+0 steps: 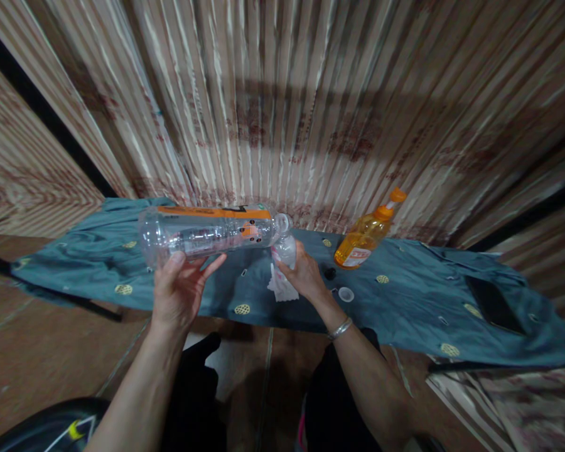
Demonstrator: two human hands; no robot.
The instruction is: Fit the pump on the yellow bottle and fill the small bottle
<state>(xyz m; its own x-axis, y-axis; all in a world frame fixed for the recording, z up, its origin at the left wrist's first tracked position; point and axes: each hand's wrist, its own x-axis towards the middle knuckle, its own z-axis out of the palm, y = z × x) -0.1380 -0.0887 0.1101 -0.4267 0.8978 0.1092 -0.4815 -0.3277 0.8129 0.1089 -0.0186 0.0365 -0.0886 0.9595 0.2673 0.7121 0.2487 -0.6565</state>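
A large clear bottle with an orange label (207, 232) lies sideways in the air above the cloth, its mouth to the right. My left hand (181, 289) supports it from below near its base, thumb and fingers against the plastic. My right hand (304, 273) is closed around a small clear bottle (285, 250), just under the large bottle's mouth. The two mouths look close together; whether they touch I cannot tell. Beneath the small bottle a piece of white paper (283, 287) rests on the cloth.
An orange bottle with amber liquid (361, 240) stands at the right on the blue cloth-covered table (405, 307). Near it lie a small black object (330, 274) and a white cap (346, 294). Farther right is a black phone (495, 304). A striped curtain (282, 113) hangs behind.
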